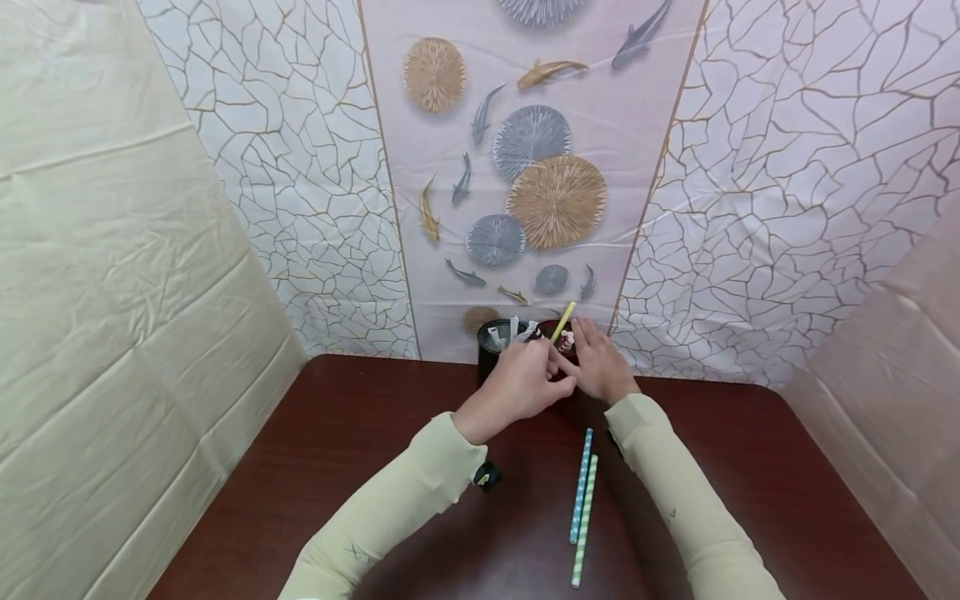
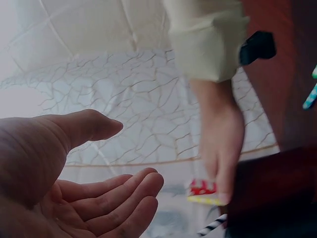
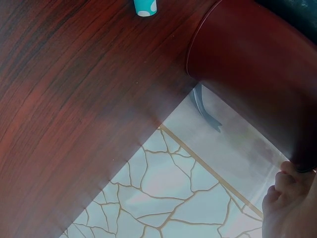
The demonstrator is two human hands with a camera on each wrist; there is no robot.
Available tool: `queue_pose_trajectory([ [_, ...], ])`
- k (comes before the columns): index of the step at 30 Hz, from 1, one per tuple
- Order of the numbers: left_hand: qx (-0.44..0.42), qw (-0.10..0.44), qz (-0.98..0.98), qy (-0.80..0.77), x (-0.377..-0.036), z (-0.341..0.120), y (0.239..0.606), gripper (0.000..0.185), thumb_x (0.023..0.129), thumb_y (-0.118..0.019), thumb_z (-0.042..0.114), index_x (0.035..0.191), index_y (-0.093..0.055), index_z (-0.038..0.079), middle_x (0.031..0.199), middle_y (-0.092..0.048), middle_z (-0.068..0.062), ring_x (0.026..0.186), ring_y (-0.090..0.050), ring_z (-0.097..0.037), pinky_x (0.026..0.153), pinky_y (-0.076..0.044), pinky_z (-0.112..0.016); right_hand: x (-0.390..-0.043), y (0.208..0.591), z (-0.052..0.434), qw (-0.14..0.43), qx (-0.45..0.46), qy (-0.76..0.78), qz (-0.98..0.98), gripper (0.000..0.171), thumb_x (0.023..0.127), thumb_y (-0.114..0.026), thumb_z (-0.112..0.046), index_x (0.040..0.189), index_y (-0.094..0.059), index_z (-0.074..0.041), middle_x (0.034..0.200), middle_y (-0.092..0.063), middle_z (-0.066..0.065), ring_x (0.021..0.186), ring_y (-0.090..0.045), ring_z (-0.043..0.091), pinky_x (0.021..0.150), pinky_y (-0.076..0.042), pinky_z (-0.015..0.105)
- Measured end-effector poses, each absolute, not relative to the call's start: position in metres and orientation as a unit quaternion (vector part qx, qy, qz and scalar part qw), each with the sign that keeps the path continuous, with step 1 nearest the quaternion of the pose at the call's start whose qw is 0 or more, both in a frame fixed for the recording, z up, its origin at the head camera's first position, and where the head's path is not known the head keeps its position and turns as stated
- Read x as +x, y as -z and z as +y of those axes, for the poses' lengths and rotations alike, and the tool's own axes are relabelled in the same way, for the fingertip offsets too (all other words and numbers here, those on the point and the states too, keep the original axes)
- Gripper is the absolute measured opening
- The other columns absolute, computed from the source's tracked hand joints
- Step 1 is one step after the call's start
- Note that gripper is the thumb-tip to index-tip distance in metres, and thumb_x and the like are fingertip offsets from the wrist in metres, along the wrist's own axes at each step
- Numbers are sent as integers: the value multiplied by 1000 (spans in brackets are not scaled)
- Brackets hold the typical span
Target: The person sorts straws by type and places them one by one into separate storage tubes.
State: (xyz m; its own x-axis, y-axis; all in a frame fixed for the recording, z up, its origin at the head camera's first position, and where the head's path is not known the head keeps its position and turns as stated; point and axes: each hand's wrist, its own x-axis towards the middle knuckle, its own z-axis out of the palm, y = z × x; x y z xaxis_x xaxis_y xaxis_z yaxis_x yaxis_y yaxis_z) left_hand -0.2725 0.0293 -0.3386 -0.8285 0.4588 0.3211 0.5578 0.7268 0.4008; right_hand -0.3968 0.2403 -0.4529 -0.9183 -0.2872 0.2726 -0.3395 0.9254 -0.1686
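At the back of the table my left hand (image 1: 521, 379) reaches across the front of a dark red cup (image 3: 242, 59). In the left wrist view its fingers (image 2: 114, 198) are extended, with the thumb apart from them and nothing between. My right hand (image 1: 600, 367) lies at the cup's right side, fingers extended at the rim. A yellow straw (image 1: 564, 322) leans out of the cup by both hands. The left wrist view shows a red-and-white straw (image 2: 202, 187) beside my right fingertips and a black-and-white striped straw (image 2: 213, 225). My hands hide much of the cup.
A black cup (image 1: 487, 358) with several white strips stands just left of the red one. Nearer on the table lie a blue dotted straw (image 1: 581, 487) and a green striped straw (image 1: 585, 525). A patterned wall covering (image 1: 525, 283) rises directly behind the cups.
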Motion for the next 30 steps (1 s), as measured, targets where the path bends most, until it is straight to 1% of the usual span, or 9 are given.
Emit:
queue_pose_trajectory([
  [2, -273, 91, -925, 248, -271, 31, 347, 25, 97, -76, 30, 108, -75, 8, 99, -79, -1, 91, -73, -14, 86, -59, -33, -397, 453, 240, 126, 164, -107, -973, 88, 109, -48, -52, 166, -15, 7, 173, -20, 30, 162, -20, 46, 131, -24, 58],
  [5, -268, 75, -927, 252, -269, 34, 360, 27, 96, -78, 32, 108, -75, 8, 99, -80, -1, 93, -75, -15, 88, -60, -35, -398, 454, 240, 129, 164, -112, -972, 91, 108, -48, -56, 166, -16, 7, 172, -21, 30, 162, -20, 46, 131, -23, 57],
  [10, -263, 45, -926, 266, -268, 37, 386, 32, 95, -80, 32, 111, -75, 5, 98, -82, -4, 91, -76, -13, 87, -61, -33, -399, 455, 240, 131, 161, -127, -970, 96, 106, -46, -64, 166, -17, 6, 173, -22, 29, 162, -20, 45, 131, -23, 58],
  [14, -260, 20, -924, 279, -266, 37, 407, 33, 93, -82, 31, 111, -75, 4, 98, -82, -5, 90, -76, -12, 87, -61, -31, -399, 456, 240, 128, 157, -134, -970, 98, 105, -45, -67, 167, -16, 4, 174, -21, 27, 163, -20, 43, 131, -23, 57],
  [18, -255, 0, -924, 286, -264, 39, 427, 31, 92, -83, 30, 108, -76, 4, 93, -82, -3, 88, -75, -11, 89, -59, -33, -398, 456, 240, 132, 158, -141, -968, 97, 105, -47, -65, 167, -17, 4, 173, -22, 28, 162, -21, 44, 131, -24, 58],
  [24, -239, -34, -922, 302, -263, 47, 458, 32, 91, -84, 29, 107, -76, 3, 79, -79, 1, 78, -72, -7, 86, -59, -31, -399, 456, 240, 139, 163, -136, -967, 96, 106, -47, -64, 166, -18, 6, 172, -24, 30, 161, -22, 46, 131, -24, 58],
  [28, -223, -48, -923, 310, -260, 54, 475, 32, 90, -84, 29, 106, -76, 2, 74, -78, 3, 83, -73, -11, 85, -59, -31, -398, 454, 240, 134, 160, -139, -968, 96, 106, -48, -64, 166, -19, 5, 172, -24, 30, 162, -22, 45, 131, -23, 57],
  [30, -216, -46, -925, 310, -259, 57, 483, 29, 89, -85, 29, 100, -77, 4, 73, -77, 3, 83, -72, -16, 81, -58, -30, -397, 453, 240, 131, 159, -142, -968, 97, 105, -48, -64, 166, -19, 5, 172, -24, 29, 162, -22, 44, 132, -23, 57],
])
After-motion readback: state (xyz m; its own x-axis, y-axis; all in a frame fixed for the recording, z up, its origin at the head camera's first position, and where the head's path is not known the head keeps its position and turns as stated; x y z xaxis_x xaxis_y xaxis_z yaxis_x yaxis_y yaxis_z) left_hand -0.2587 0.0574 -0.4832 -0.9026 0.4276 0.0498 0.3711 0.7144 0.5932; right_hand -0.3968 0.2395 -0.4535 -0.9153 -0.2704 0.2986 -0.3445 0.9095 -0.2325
